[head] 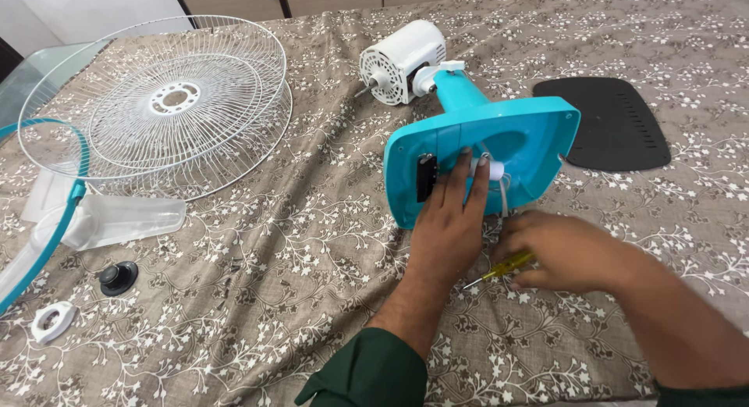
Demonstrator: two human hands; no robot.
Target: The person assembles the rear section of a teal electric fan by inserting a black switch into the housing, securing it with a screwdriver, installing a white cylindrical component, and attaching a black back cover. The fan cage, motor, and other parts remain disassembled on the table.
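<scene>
The left hand [450, 220] lies flat, fingers unclenched, against the underside of the turquoise fan base [515, 138] tipped on the bed; the right hand [566, 251] grasps a yellow screwdriver [503, 268] beside it.

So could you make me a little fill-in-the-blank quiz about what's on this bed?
1. The left hand rests on the fan base, whose colour is ____.
2. The right hand holds a screwdriver with a ____ handle.
3. The black cover plate lies to the ____ of the base.
4. The wire guards are ____ in colour.

Missing words: turquoise; yellow; right; white
</scene>
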